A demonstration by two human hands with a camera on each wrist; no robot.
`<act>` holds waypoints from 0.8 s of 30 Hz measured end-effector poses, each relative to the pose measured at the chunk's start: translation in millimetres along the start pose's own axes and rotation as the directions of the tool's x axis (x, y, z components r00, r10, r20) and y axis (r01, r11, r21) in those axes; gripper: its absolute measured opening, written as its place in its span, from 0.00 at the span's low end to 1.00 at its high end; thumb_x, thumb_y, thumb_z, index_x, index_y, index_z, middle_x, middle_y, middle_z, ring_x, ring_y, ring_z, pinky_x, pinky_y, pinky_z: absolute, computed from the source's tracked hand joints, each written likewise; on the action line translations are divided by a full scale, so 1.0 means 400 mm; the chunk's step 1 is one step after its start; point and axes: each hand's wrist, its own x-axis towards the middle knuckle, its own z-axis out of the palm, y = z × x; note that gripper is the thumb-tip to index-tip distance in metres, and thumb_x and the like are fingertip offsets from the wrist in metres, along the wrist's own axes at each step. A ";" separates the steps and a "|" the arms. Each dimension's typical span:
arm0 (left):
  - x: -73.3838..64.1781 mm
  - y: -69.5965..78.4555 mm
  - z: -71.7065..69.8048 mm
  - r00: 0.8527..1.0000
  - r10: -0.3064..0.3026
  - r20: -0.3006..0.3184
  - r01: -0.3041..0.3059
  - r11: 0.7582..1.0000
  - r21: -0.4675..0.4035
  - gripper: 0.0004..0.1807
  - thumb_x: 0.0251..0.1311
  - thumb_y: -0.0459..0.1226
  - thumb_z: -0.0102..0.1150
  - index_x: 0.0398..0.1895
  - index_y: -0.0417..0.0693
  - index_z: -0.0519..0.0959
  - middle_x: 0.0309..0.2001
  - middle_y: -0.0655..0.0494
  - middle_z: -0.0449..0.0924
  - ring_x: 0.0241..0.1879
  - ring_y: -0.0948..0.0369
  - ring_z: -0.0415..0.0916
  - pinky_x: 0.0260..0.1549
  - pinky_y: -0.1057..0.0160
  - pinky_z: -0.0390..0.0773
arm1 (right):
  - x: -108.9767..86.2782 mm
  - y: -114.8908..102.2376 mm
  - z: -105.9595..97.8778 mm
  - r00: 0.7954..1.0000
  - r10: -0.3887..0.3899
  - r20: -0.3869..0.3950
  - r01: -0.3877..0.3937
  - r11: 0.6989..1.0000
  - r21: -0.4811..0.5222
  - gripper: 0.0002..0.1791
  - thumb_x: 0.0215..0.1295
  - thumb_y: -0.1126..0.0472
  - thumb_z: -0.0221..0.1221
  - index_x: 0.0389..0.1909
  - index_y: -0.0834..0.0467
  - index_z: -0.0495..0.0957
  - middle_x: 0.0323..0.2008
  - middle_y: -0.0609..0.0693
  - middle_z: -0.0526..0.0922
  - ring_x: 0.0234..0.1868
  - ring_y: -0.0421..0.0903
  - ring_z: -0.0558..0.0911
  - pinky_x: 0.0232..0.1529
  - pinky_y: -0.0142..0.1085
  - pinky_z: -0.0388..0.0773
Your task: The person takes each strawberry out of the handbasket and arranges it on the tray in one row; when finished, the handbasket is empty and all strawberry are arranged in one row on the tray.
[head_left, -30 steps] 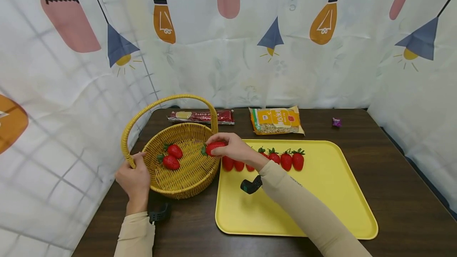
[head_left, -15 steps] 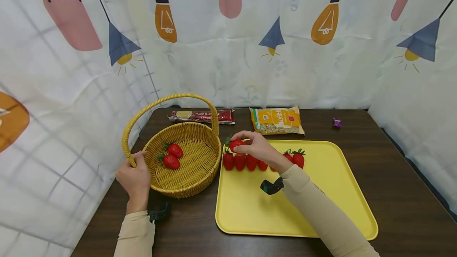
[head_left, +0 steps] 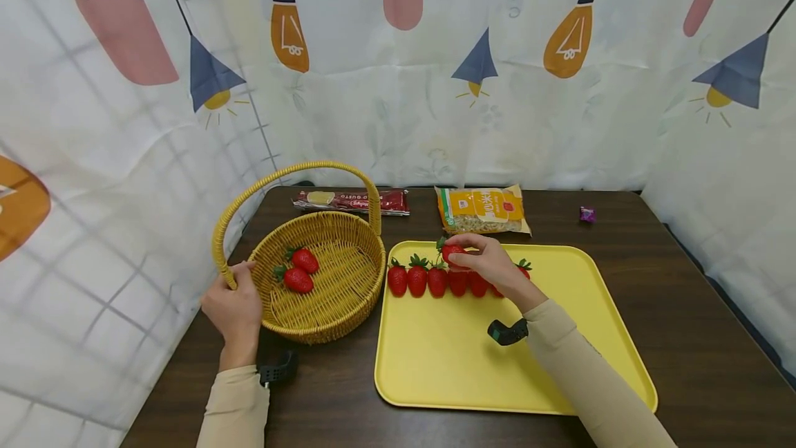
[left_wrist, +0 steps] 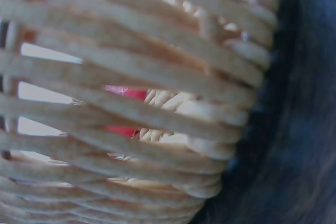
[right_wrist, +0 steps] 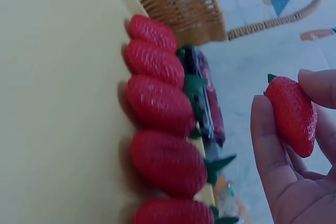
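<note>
1. Smooth yellow rectangular tray (head_left: 454,365): a row of red, green-leaved strawberries (head_left: 417,282) along its far side.
2. Round yellow woven basket (head_left: 326,334) with arched handle (head_left: 374,213): two strawberries (head_left: 298,281) inside.
3. My left hand (head_left: 235,310) grips the handle's base. My right hand (head_left: 493,265) has shifted from basket rim to above the row.
4. Red, leafy strawberry (right_wrist: 291,115): pinched, thumb against fingers. Judgement: basket-to-tray transfer, not yet set down.

Basket (head_left: 323,329) rough wicker, tray (head_left: 460,355) smooth plast., strawbs (right_wrist: 160,107) glossy & pitted, tbl (head_left: 329,396) wood-look
</note>
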 end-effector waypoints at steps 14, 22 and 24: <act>0.002 0.008 -0.001 1.000 0.005 0.007 -0.005 1.000 -0.007 0.20 0.68 0.41 0.50 0.29 0.43 0.89 0.26 0.43 0.85 0.10 0.73 0.48 0.14 0.67 0.48 | -0.067 0.039 -0.138 0.984 0.065 -0.165 -0.053 0.996 0.074 0.27 0.65 0.53 0.63 0.60 0.63 0.71 0.50 0.51 0.79 0.53 0.60 0.80 0.54 0.45 0.77; 0.000 0.006 -0.003 1.000 -0.008 0.019 0.008 1.000 -0.003 0.19 0.68 0.42 0.50 0.30 0.44 0.89 0.20 0.45 0.82 0.08 0.72 0.46 0.12 0.67 0.47 | -0.101 0.053 -0.189 0.967 0.029 -0.253 -0.033 0.999 -0.010 0.29 0.67 0.51 0.61 0.62 0.64 0.69 0.50 0.50 0.74 0.48 0.48 0.81 0.49 0.35 0.79; 0.000 0.004 -0.003 1.000 -0.013 0.016 0.014 1.000 -0.002 0.19 0.67 0.42 0.50 0.29 0.44 0.90 0.17 0.54 0.81 0.08 0.71 0.45 0.12 0.67 0.47 | -0.111 0.061 -0.199 0.962 0.029 -0.271 -0.035 0.999 -0.017 0.30 0.67 0.51 0.61 0.62 0.65 0.69 0.50 0.49 0.75 0.46 0.44 0.81 0.47 0.33 0.79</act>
